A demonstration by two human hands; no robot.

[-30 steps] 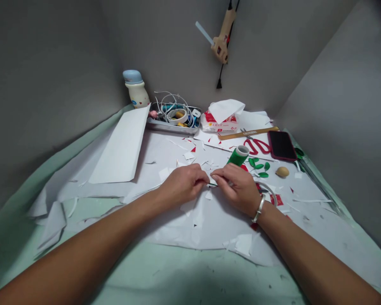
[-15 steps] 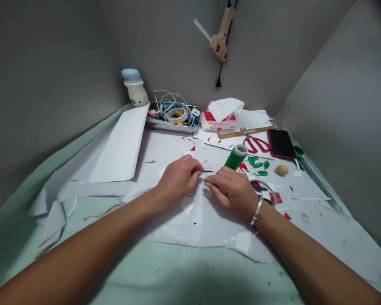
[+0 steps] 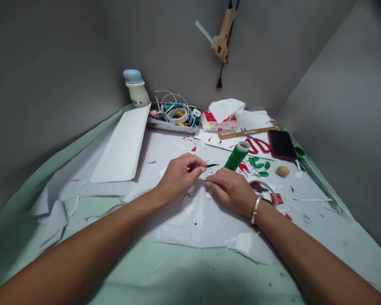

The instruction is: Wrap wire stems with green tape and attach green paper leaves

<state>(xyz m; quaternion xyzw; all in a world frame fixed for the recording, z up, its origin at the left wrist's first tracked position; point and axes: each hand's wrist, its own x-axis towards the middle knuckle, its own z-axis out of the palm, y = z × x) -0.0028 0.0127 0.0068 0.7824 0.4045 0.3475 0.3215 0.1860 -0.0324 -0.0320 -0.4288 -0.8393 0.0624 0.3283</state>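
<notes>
Thumb and forefinger of the left hand (image 3: 179, 178) close in a tight grip on a slim green sliver (image 3: 212, 165), holding it just above the white paper sheet (image 3: 209, 228). The right hand (image 3: 230, 189) lies released and empty on that sheet, near a tilted green tape roll (image 3: 237, 156). Green leaf cutouts (image 3: 258, 166) and red-handled scissors (image 3: 257, 145) lie farther on.
</notes>
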